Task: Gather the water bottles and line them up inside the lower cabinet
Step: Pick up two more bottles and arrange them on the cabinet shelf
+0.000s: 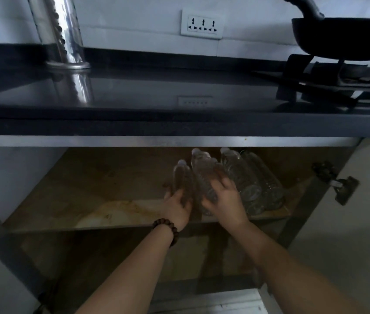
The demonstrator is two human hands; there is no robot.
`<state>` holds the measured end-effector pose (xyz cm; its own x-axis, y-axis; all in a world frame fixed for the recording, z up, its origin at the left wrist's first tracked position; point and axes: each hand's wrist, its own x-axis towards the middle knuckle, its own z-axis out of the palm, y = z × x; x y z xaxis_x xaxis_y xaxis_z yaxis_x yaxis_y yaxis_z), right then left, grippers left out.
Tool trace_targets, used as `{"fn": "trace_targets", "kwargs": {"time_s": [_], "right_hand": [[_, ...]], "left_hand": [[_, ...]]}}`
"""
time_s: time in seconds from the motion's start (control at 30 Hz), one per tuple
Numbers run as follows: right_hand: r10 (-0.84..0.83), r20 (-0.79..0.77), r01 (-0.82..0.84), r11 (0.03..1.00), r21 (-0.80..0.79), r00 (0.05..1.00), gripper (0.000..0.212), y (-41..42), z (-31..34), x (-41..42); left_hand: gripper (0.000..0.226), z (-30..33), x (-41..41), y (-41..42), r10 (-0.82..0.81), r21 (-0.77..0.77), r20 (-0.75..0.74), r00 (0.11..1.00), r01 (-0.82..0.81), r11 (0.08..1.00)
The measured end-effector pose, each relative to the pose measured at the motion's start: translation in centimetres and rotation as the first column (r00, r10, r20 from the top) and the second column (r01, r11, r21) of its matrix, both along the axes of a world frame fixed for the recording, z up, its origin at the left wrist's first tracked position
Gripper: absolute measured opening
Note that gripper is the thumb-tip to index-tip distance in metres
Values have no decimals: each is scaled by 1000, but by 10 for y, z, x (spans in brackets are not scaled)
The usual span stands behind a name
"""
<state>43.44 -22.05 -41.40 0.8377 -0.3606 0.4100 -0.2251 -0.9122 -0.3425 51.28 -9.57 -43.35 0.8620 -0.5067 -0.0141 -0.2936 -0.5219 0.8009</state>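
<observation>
Several clear plastic water bottles with white caps stand on the wooden shelf (116,214) of the open lower cabinet. My left hand (177,206), with a bead bracelet on its wrist, grips the leftmost bottle (181,175) near its base. My right hand (225,200) wraps around the bottle beside it (202,171). Two more bottles (240,175) (263,177) stand touching one another to the right, towards the cabinet's right side. All of them lean away in this wide view.
A dark countertop (156,91) overhangs the cabinet, with a shiny metal pipe (64,35) at its left and a black pan (347,35) on a gas stove at its right. The cabinet door with its hinge (342,189) stands open at right. The shelf's left half is stained.
</observation>
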Motion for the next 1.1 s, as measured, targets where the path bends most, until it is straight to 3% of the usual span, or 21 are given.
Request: {"fn": "trace_targets", "kwargs": {"time_s": [0.13, 0.33, 0.47, 0.57, 0.67, 0.8, 0.97, 1.1], "right_hand": [[19, -22, -20, 999, -39, 1000, 75, -9, -2, -2], [-78, 12, 79, 995, -61, 997, 77, -13, -6, -2], [-56, -9, 53, 979, -196, 998, 80, -13, 1, -5], [-60, 58, 73, 962, -263, 997, 85, -24, 5, -26], [-219, 140, 236, 964, -123, 966, 92, -49, -1, -56], [-292, -10, 291, 951, 104, 956, 102, -78, -15, -73], [-327, -44, 330, 930, 160, 944, 84, -82, -21, -61], [-355, -46, 358, 920, 159, 934, 82, -83, -22, -54]], "left_hand": [[40, 1, -4, -9, -60, -27, -5, 998, 60, 998], [45, -2, -7, -10, -72, -51, 33, 997, 74, 996], [85, -13, -8, -7, -118, 1, 109, 987, 119, 993], [108, -19, -8, -9, -54, 8, 128, 990, 53, 999], [108, -20, -11, -17, -17, 6, 130, 991, 16, 1000], [89, -22, -15, -24, 82, -66, 152, 985, -73, 995], [80, -23, -14, -30, 110, -78, 128, 986, -100, 992], [83, -19, -17, -31, 99, -60, 140, 985, -91, 994]]}}
